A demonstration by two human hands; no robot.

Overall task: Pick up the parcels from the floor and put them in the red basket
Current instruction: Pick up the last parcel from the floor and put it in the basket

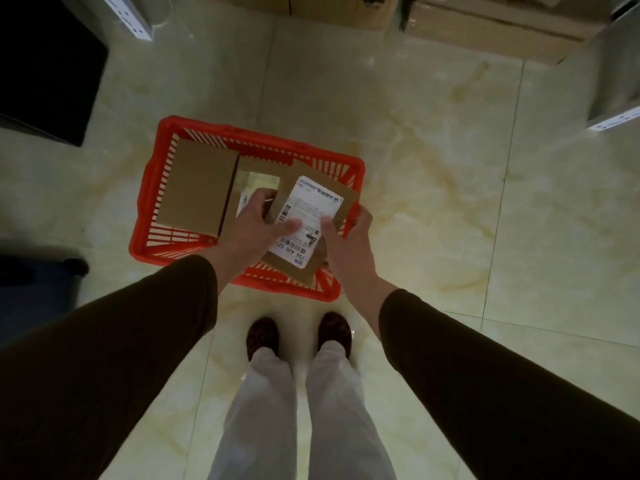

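A red plastic basket (152, 188) stands on the tiled floor just ahead of my feet. A plain brown cardboard box (197, 188) lies in its left half, and a taped parcel (259, 180) shows beside it. Over the basket's right half I hold a flat brown parcel with a white shipping label (310, 209), tilted. My left hand (258, 225) grips its left edge with the thumb on the label. My right hand (349, 237) grips its right edge, thumb on top.
Large cardboard boxes (491, 26) line the far wall. A black object (45, 64) sits at the far left, a dark wheeled item (45, 271) at the left, and a white unit (616, 109) at the right. Bare tiled floor (433, 188) surrounds the basket.
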